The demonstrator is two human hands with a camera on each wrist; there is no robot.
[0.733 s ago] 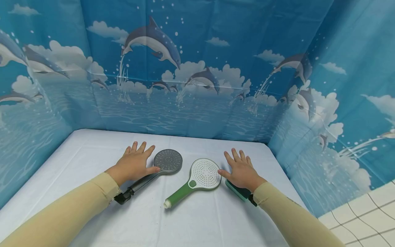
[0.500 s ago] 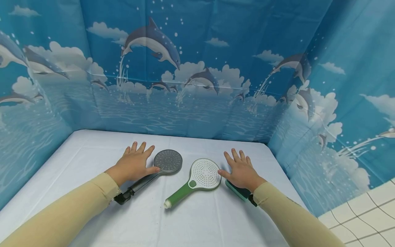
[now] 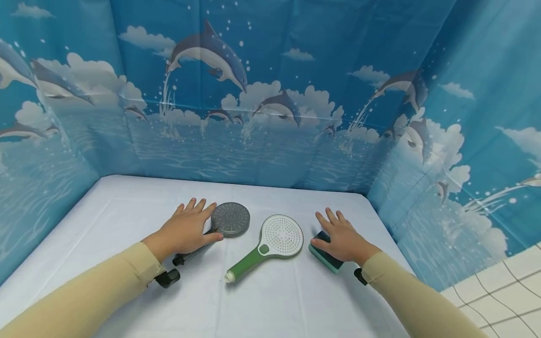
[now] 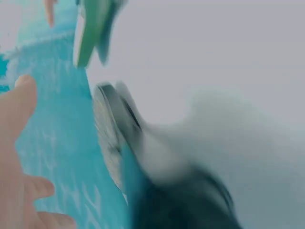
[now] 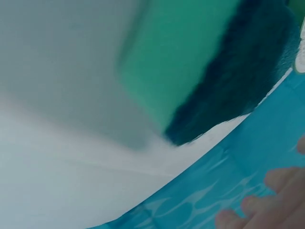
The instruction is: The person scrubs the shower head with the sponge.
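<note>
My left hand [image 3: 186, 232] is spread, palm down, over the handle of a grey shower head [image 3: 230, 219], hiding part of that handle. Its thumb reaches toward the round spray face, and whether it touches is unclear. My right hand [image 3: 343, 239], fingers extended, is over a green scrub sponge [image 3: 325, 261] with a dark scouring side. In the right wrist view the sponge [image 5: 176, 52] shows large and apart from the fingers. Between the hands lies a green-handled shower head [image 3: 282, 236] with a white spray face. Neither hand grips anything.
A white cloth covers the table [image 3: 262, 305]. Blue curtains [image 3: 270, 155] printed with dolphins stand behind it and at both sides. Pale tiles [image 3: 498, 295] show at lower right. A black wrist camera [image 3: 167, 278] sits under the left sleeve.
My right hand has shifted right, uncovering more of the sponge. My left hand has moved slightly right and toward me, over the grey handle. The shower heads and sponge stay in place.
</note>
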